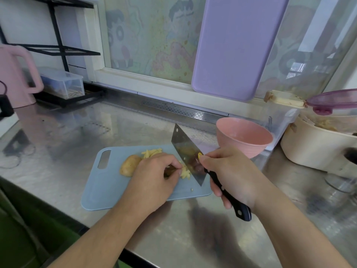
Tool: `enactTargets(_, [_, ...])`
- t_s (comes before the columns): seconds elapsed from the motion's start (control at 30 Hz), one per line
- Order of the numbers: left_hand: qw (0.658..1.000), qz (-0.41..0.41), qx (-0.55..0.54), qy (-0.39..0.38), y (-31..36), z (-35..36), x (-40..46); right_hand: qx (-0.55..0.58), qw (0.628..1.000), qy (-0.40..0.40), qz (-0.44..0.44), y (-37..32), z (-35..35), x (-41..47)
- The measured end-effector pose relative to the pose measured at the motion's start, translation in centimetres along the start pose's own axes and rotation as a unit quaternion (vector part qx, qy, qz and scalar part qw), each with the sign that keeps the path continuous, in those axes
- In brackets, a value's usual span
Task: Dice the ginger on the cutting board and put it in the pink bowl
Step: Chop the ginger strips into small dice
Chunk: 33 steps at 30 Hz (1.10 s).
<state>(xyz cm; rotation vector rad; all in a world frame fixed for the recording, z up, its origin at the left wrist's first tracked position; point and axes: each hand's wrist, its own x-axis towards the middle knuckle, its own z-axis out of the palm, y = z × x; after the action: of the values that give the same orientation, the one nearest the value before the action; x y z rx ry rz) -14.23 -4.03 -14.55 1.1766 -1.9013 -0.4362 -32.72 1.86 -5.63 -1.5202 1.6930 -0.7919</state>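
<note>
Brushed stainless steel forms the counter [58, 132], its dull sheen mirroring the window and rack behind it. At lower centre of the frame a thin, pale blue plastic cutting board [108, 188] with rounded corners and an oblong handle slot is laid flat on the metal.

On the board, an unpeeled, knobbly tan lump of ginger [129, 165] is seen left of centre, and a loose heap of pale yellow ginger strips [151, 152] lies just behind it. More yellow sticks [185, 173] are pinned under the curled fingertips of the left hand [156, 175], which is pressed down on them beside the blade.

A broad rectangular steel cleaver [186, 151] is tilted with its heel corner down on the board, touching the sticks. Its black riveted handle is wrapped by the right hand [229, 175], with the thumb laid against the blade's flat side near a yellow sticker.

A matte pink bowl [243, 137], round and deep, stands on the counter just beyond the board's right end, at centre right of the frame.

A smooth lilac board [235, 45] is leaned upright against the window at upper centre. A pink jug [15, 74] is seen at far left, a clear plastic box [65, 83] on a black wire rack [58, 47] beside it, and a cream pot [316, 147] at far right.
</note>
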Motion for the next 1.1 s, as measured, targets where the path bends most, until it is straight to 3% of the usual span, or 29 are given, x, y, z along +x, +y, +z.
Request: enactTargets(1.1, [0.999,-0.001,0.025,0.023,0.11,0.26,0.25,-0.018,1.000,-0.022,0.011,-0.76,0.22,-0.42])
